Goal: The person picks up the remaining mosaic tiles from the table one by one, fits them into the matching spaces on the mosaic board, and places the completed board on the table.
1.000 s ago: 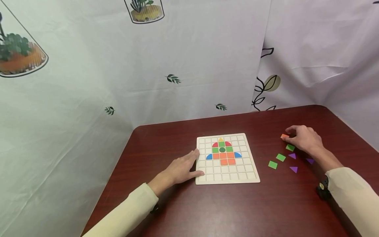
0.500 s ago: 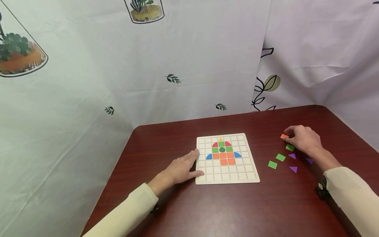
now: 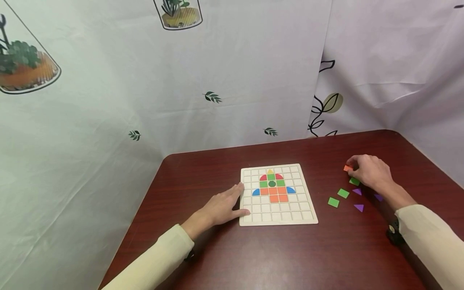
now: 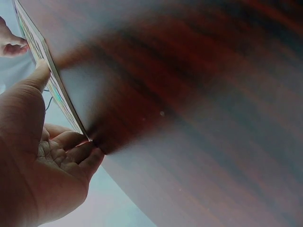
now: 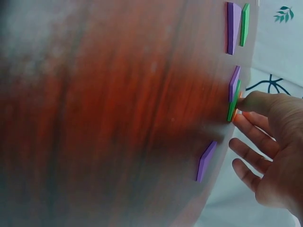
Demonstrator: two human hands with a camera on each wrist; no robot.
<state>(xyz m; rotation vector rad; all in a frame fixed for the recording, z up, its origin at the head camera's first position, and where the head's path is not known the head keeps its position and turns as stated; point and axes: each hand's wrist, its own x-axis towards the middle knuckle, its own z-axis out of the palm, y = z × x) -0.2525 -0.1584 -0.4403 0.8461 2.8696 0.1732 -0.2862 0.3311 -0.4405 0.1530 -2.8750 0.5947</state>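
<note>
A cream grid board (image 3: 279, 217) bears a rocket-like figure of coloured tiles. My left hand (image 3: 221, 206) rests against its left edge, with the thumb lying on the rim and the fingers fairly straight; the left wrist view shows the thumb (image 4: 41, 72) touching that edge. Toward the table's right side, my right hand (image 3: 370, 171) pinches an orange square tile (image 3: 347, 168) between thumb and fingertips, low at the tabletop. Just beside it lies a green square tile (image 3: 354, 181), which partly hides the orange one in the right wrist view.
More green squares (image 3: 343, 193) lie between the board and my right hand. Purple triangles (image 3: 359, 208) are scattered near my right forearm, one (image 5: 206, 161) standing apart in the right wrist view. A printed white cloth (image 3: 235, 117) hangs behind the dark red table (image 3: 308, 257).
My right hand has shifted very slightly left, staying at the orange square tile, which has hardly moved. The left hand and the board have stayed still.
</note>
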